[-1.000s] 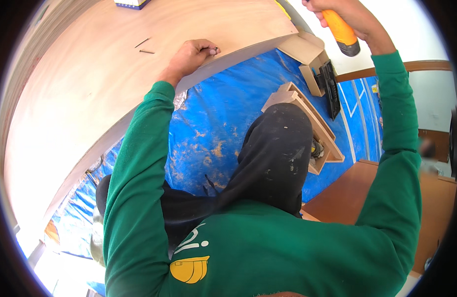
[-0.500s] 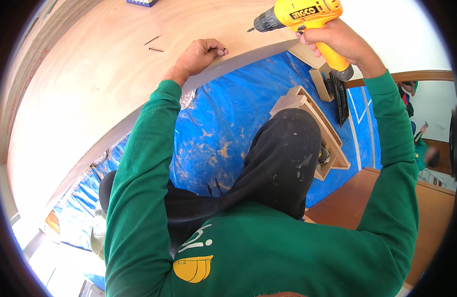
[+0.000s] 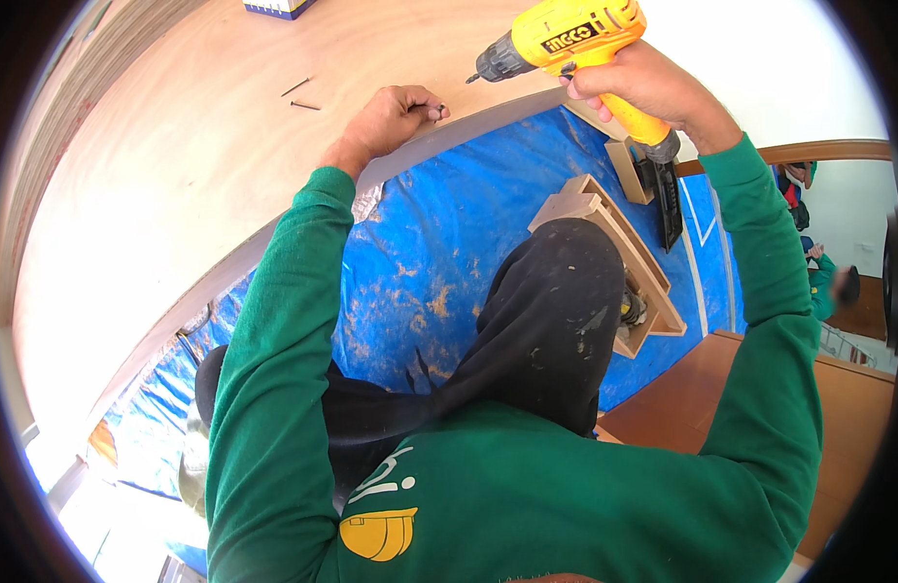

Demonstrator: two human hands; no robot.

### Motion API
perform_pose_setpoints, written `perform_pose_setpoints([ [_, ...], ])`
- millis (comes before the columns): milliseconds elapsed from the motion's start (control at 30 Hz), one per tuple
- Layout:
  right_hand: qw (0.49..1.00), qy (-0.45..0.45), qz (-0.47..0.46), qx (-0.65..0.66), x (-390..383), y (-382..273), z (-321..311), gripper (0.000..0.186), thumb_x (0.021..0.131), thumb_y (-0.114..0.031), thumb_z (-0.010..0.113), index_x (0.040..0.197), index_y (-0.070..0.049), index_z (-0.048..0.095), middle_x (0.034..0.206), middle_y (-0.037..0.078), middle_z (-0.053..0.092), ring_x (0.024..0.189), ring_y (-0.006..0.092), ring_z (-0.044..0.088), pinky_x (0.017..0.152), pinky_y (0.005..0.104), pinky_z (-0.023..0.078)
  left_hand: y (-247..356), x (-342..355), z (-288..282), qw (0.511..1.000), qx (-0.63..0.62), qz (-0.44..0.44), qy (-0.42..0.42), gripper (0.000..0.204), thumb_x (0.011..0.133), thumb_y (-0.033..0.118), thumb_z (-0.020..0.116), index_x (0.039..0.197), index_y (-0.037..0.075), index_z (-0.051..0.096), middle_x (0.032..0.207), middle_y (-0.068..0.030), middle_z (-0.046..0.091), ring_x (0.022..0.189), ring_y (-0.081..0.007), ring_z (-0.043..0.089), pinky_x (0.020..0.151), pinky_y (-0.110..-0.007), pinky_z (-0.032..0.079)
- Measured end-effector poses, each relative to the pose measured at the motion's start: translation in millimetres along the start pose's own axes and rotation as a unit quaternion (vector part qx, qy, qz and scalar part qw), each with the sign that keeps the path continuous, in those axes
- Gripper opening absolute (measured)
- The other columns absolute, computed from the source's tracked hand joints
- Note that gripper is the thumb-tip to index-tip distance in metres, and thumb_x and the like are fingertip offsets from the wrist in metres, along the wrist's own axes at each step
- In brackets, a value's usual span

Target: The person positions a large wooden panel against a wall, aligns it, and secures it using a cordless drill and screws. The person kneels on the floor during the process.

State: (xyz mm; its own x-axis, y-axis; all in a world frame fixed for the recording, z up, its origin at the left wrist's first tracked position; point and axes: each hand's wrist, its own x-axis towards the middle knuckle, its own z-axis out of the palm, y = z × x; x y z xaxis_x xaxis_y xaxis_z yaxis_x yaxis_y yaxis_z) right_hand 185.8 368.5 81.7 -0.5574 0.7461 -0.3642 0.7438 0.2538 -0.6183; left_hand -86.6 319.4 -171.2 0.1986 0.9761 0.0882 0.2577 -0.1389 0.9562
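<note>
My left hand (image 3: pixel 391 121) is closed at the edge of a pale plywood board (image 3: pixel 157 185), pinching a small dark piece, apparently a screw (image 3: pixel 439 110). Two loose screws (image 3: pixel 304 106) lie on the board just left of that hand. Above and to the right, my right hand (image 3: pixel 634 83) grips a yellow and black cordless drill (image 3: pixel 580 34) by its handle. The drill's bit (image 3: pixel 473 78) points down-left, a short distance above and right of the pinched piece; they look apart, though depth is hard to judge.
A small box (image 3: pixel 274 8) sits on the board. Blue tarp (image 3: pixel 410 243) covers the floor below, with an open wooden box (image 3: pixel 653 301) and a black flat object (image 3: pixel 668 209). A brown panel (image 3: pixel 663 398) is at lower right. A mirror (image 3: pixel 852 204) at right reflects a green-sleeved figure.
The drill, mostly out of frame at the top right, has come left and into view, its bit nearing my left hand. My left hand has shifted slightly right, still pinching.
</note>
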Motion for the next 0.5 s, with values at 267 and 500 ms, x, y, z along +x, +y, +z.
perform_pose_setpoints([
  [267, 1.0, -0.023, 0.006, 0.009, 4.3, -6.1, 15.1, 0.028, 0.087, -0.019, 0.073, 0.107, 0.0, 0.072, 0.077, 0.004, 0.067, 0.063, 0.0115, 0.064, 0.058, 0.0279, 0.055, -3.7, 3.3, 0.3, 1.0, 0.014, -0.006, -0.007, 0.014, 0.103, 0.006, 0.068, 0.112, 0.001, 0.078, 0.105, -0.0057, 0.081, 0.1, -0.014, 0.073, 0.094, -0.03, 0.057],
  [500, 0.996, -0.054, 0.019, -0.062, 17.3, -16.6, 27.8, 0.03, 0.086, -0.019, 0.073, 0.109, 0.0, 0.071, 0.08, 0.005, 0.068, 0.068, 0.012, 0.066, 0.06, 0.029, 0.057, 3.5, -0.7, -2.4, 1.0, 0.024, 0.013, 0.011, 0.017, 0.1, 0.015, 0.072, 0.111, 0.006, 0.082, 0.103, -0.0095, 0.082, 0.096, -0.02, 0.076, 0.089, -0.033, 0.058],
])
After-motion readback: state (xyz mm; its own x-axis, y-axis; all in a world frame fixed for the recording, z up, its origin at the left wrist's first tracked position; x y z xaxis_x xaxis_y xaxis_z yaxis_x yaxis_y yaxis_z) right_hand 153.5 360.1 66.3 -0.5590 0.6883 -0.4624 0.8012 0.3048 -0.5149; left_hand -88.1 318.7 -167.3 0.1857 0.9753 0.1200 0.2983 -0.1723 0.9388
